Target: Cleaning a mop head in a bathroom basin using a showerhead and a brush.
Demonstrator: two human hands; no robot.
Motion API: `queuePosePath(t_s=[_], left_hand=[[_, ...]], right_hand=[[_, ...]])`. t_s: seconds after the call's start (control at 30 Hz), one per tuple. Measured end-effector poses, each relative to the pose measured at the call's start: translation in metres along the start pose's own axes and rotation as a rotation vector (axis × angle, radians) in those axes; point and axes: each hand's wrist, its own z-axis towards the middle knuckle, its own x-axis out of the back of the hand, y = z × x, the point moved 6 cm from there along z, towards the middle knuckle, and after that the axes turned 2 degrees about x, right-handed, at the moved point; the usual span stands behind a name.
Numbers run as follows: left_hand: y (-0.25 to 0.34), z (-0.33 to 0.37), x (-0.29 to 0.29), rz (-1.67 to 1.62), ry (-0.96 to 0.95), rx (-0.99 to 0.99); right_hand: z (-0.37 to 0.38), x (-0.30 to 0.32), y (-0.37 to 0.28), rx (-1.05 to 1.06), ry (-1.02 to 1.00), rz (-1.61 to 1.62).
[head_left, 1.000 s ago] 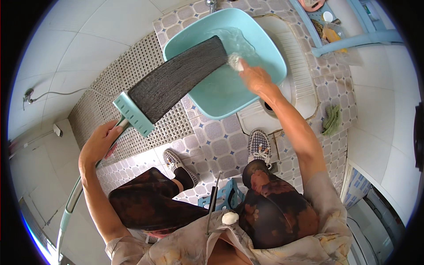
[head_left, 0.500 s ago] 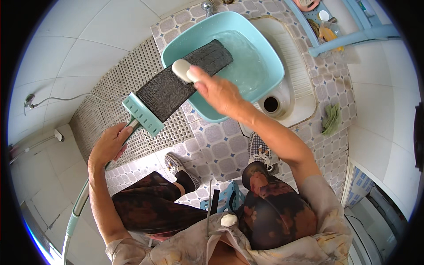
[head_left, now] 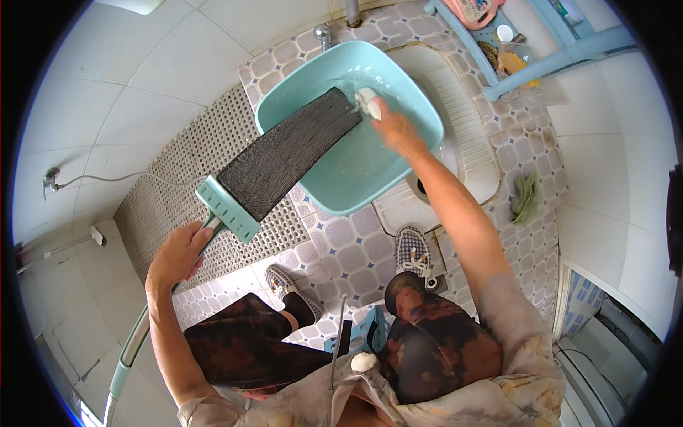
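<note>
My left hand is wrapped round the handle of a flat mop, close below its green head clamp. A long dark grey mop pad extends from the clamp, over the rim of a light blue basin, its far end down at the water. In my right hand is a white scrub brush, its head at the water beside the pad's far end, with splashes around it. The brush's bristles are hidden.
The basin stands on a white squat toilet. A perforated mat covers the floor at left. A green cloth lies at right. A blue shelf holds bottles at upper right. A tap sits behind the basin.
My right hand has carried the brush from the pad's middle to the water past its far end. The water now splashes there. The left hand keeps its hold on the mop.
</note>
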Motion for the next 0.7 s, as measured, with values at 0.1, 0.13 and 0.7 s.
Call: queuePosePath(t_s=[0.1,0.13,0.7], left_hand=[[0.001,-0.003,0.002,-0.058,0.023,0.037],[0.002,-0.002,0.001,-0.056,0.018,0.033],[0.006,0.007,-0.012,-0.063,0.010,-0.016]], right_hand=[[0.001,0.008,-0.002,-0.027,0.104,-0.067],[0.001,0.016,0.001,-0.049,0.240,-0.143],[-0.083,0.028,-0.127,0.434,-0.036,0.260]])
